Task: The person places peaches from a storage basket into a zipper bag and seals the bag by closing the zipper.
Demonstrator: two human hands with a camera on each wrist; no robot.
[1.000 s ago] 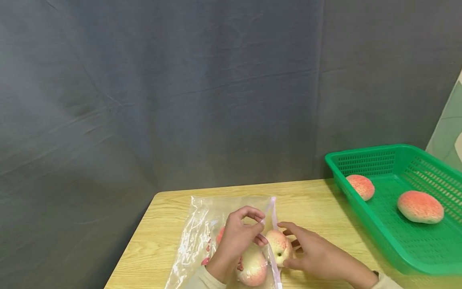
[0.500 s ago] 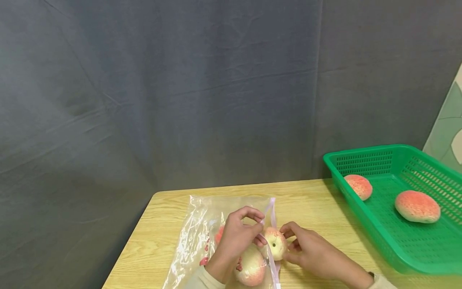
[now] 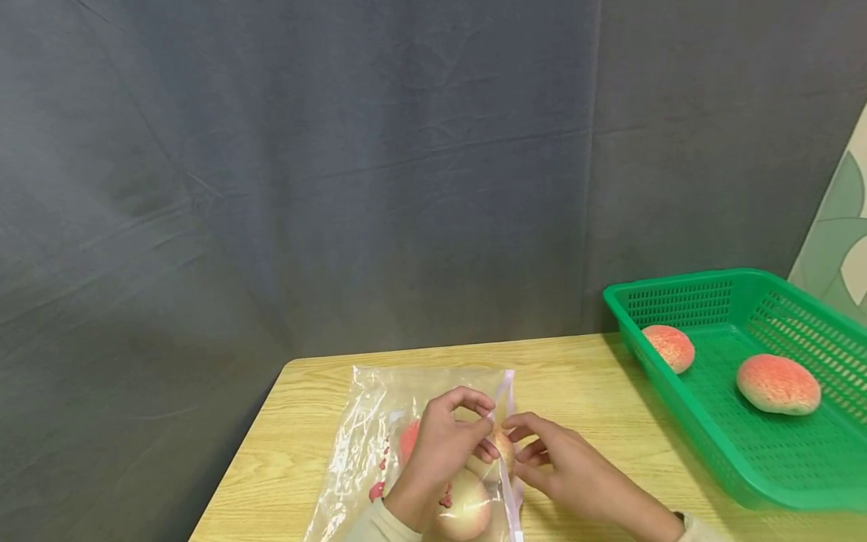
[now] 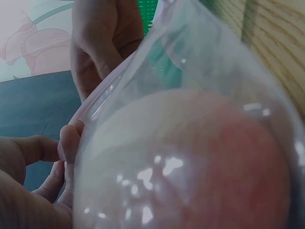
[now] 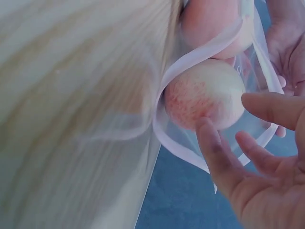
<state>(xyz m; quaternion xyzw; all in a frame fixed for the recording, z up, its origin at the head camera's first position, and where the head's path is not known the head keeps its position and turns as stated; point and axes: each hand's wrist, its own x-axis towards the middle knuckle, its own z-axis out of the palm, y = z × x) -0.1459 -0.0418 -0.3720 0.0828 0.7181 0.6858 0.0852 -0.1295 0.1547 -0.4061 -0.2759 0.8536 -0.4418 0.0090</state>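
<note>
Leftward, past where it is shown half a second ago, one peach [image 5: 205, 95] has been pushed into the mouth of the clear bag [image 3: 382, 406], and the right hand [image 3: 569, 463] has been brought in after it. The peach is now ringed by the lavender edge strip [image 5: 202, 51], lying just inside the mouth.

By the right hand the peach is not wrapped: its fingers are spread fairly wide, and the fruit is met at its outer side by the tips alone. The upper layer of the bag is pinched at its edge between the thumb and fingers of the left hand [image 3: 450, 433], by which the mouth is kept lifted.

For the step in hand, which is judged to be seating this peach in the bag, the pinch is best held steady while the fruit is nudged from behind, so that the strip is not dragged in or folded under it. Since another peach [image 3: 466, 508] is lodged just beside the entering one, a slight steer around it may be needed if jamming is to be avoided. The bag should be cleared by the tips before the layer is let down.

On the right of the table [image 3: 576, 369], two more peaches [image 3: 779, 385] are held in the green basket [image 3: 792, 455], well apart from the bag.
</note>
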